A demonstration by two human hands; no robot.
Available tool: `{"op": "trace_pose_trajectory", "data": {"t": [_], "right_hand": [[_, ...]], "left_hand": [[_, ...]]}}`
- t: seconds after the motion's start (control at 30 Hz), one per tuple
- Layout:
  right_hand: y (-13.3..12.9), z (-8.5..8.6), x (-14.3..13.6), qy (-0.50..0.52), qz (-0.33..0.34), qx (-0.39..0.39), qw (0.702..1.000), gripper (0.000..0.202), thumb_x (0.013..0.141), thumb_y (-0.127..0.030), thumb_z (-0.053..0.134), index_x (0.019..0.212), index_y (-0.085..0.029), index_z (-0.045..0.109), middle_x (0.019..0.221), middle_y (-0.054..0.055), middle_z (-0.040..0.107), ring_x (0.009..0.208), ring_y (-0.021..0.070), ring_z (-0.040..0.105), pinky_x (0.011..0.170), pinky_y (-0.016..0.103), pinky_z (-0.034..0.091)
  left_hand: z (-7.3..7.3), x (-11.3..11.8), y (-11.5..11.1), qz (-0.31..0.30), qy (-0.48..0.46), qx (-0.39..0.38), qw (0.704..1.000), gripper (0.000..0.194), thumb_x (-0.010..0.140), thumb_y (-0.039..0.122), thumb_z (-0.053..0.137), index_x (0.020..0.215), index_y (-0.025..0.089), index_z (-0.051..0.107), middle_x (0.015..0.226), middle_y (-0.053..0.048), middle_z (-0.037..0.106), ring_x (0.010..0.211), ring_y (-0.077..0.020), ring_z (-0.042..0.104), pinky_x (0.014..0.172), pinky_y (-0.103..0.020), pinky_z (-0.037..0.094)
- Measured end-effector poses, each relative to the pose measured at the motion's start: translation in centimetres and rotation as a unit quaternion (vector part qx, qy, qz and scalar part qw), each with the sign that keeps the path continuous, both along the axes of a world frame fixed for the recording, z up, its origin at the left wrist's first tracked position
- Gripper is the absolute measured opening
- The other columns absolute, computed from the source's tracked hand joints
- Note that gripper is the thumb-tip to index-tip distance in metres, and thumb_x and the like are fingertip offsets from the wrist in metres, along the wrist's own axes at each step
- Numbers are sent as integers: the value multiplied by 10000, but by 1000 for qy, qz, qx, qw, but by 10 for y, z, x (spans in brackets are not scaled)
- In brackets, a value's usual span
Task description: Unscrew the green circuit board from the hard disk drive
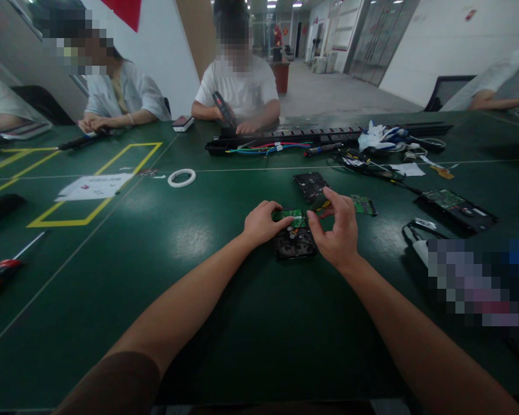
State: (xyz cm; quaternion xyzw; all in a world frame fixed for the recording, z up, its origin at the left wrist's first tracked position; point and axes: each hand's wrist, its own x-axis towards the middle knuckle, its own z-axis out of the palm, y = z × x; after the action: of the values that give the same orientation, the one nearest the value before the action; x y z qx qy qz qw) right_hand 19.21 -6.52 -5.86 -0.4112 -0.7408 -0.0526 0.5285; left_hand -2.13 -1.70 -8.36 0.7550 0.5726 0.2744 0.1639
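A hard drive [294,246] lies on the green table before me, with a green circuit board [294,218] at its far end. My left hand [263,223] grips the drive from the left, its thumb resting on the board and its fingers at the far edge. On the right, my right hand [336,227] is closed, with a small dark-and-yellow object [322,204] between its fingers; its kind is partly hidden. Just beyond sits a second hard drive [311,185]. A loose green circuit board [363,205] lies to the right of my right hand.
Another drive with a cable [456,210] lies at the right. Farther back are a long black rail [328,136], coloured wires and white gloves [383,137]. Leftward are a tape roll [181,177], a paper sheet [94,187] and a screwdriver [8,266]. Several people sit around the table.
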Motion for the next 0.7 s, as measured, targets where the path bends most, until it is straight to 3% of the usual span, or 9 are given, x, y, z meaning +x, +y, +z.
{"op": "trace_pose_trajectory", "data": {"t": [0.23,0.5,0.7], "right_hand": [[2,-6,1,-2,41,-17,999,758,925,-171,606,1598,-338,301,1437,97,586,1180,293,684,953,518,651],[2,-5,-2,2,40,-16,999,716,939,-175,605,1581,-323,323,1384,90,642,1010,240,751,881,446,676],[2,-7,-2,2,36,-8,999,727,938,-181,610,1584,-341,317,1442,99,599,1054,262,743,868,456,683]], "left_hand": [[3,1,-1,-1,-3,-2,1000,448,877,619,728,1165,277,702,1148,-54,693,1047,-250,665,899,-379,539],[5,0,-2,-15,2,0,1000,413,895,599,715,1186,307,722,1173,-46,685,1065,-250,669,912,-378,541],[5,0,-2,-14,1,-3,1000,437,887,622,715,1186,304,729,1144,-55,690,1047,-256,670,902,-385,546]]}}
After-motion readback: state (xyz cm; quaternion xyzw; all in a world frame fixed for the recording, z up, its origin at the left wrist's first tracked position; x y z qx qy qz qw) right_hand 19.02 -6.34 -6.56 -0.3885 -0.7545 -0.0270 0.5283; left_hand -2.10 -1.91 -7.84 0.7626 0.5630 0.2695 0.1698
